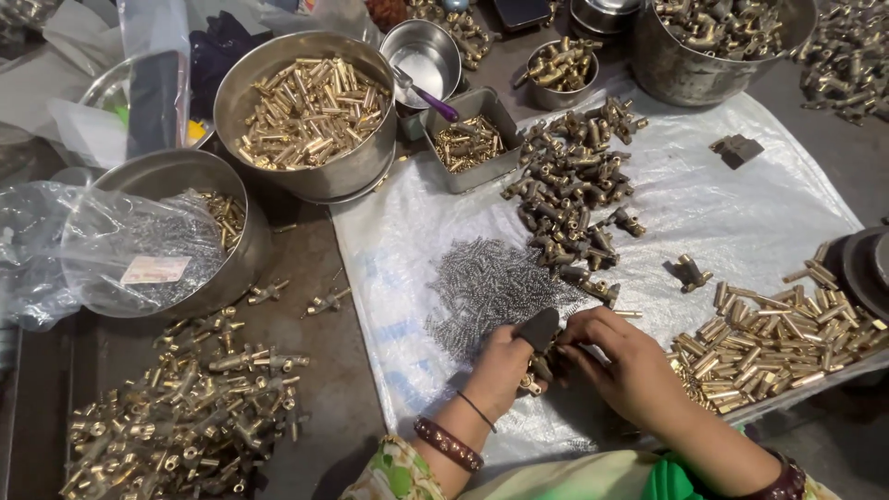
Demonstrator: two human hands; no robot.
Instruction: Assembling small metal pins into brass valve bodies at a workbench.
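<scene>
Hands meet at the lower middle of the head view, over a white plastic sheet (pixel 741 213) spread on the dark table. My left hand (pixel 500 368) curls around a small brass fitting (pixel 535 378), with a dark flat piece (pixel 539 326) sticking up between thumb and fingers. My right hand (pixel 625 363) closes in from the other side, fingertips pinching at the same fitting, so both hands are pressed together around it. Just above them I see a heap of tiny grey springs (pixel 491 282) lying on the sheet. Beyond that sits a darker pile of brass fittings (pixel 574 185). To the right, near my right wrist, lies a pile of bright brass tubes (pixel 778 338). On the far left, off the sheet, a heap of assembled brass parts (pixel 185 407) covers the table. Farther back I see a big steel bowl (pixel 306 176) full of brass tubes, a small square tin (pixel 472 139), and a bowl (pixel 245 250) partly covered by a clear plastic bag (pixel 102 250).
</scene>
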